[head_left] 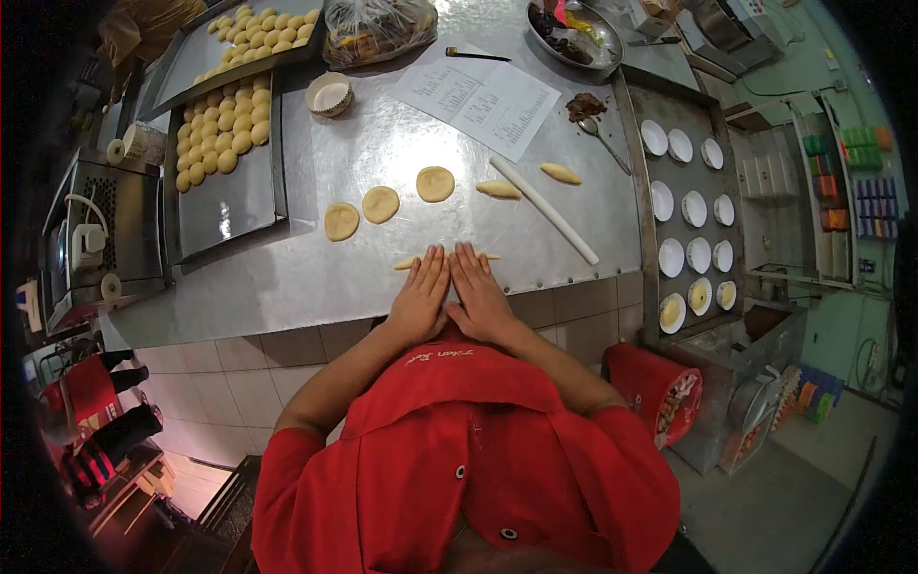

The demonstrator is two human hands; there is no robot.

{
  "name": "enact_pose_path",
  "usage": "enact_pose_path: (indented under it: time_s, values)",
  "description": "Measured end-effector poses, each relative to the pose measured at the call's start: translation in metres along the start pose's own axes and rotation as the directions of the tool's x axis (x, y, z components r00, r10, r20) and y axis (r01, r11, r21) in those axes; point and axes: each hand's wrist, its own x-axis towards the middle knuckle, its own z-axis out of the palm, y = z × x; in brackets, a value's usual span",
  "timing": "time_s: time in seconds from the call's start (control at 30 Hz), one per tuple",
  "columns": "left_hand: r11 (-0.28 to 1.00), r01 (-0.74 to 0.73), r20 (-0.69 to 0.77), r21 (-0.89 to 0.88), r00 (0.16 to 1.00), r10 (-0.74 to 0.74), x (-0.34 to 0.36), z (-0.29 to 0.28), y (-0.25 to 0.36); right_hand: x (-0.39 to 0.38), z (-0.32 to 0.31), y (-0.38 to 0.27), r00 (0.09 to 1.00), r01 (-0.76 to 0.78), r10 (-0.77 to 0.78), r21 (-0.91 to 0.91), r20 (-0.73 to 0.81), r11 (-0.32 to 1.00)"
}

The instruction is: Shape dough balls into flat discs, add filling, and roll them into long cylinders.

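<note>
I see both sets of fingers flat and extended, palms down, left hand (421, 297) and right hand (478, 298) side by side, touching, pressed on a thin dough roll (408, 262) whose ends poke out either side, near the front edge of the steel table (316, 277). Just beyond: 3 flattened dough discs (381, 204), 2 oval dough pieces (498, 189) and a white rolling stick (545, 210). Left is a tray of dough balls (215, 134), right a tray of white paper cups (693, 206).

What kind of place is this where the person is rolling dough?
Probably a bakery kitchen: a steel worktable, a tray of dough balls, a tray of paper cups, and a rolling stick.
</note>
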Motion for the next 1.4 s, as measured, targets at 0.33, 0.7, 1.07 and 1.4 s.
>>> enact_pose_path:
  time_s: [0.33,0.7,1.07,1.4]
  values:
    - [0.937,0.25,-0.224,0.242,0.955,-0.197,0.067,-0.012,-0.042,0.087,-0.014,0.037,0.991,-0.115,0.083,-0.332,-0.109,0.936]
    - [0.969,0.181,-0.059,0.169,0.983,-0.173,0.0,-0.02,-0.023,0.032,-0.014,0.021,0.988,-0.15,0.148,-0.37,-0.035,0.917]
    - [0.929,0.318,-0.149,0.187,0.944,-0.293,-0.007,-0.016,-0.024,0.024,-0.029,0.031,0.985,-0.15,0.17,-0.442,0.006,0.884]
    - [0.995,0.064,-0.128,-0.078,0.989,-0.074,-0.042,-0.005,-0.022,-0.017,-0.034,0.004,0.997,-0.074,0.075,-0.168,-0.001,0.983]
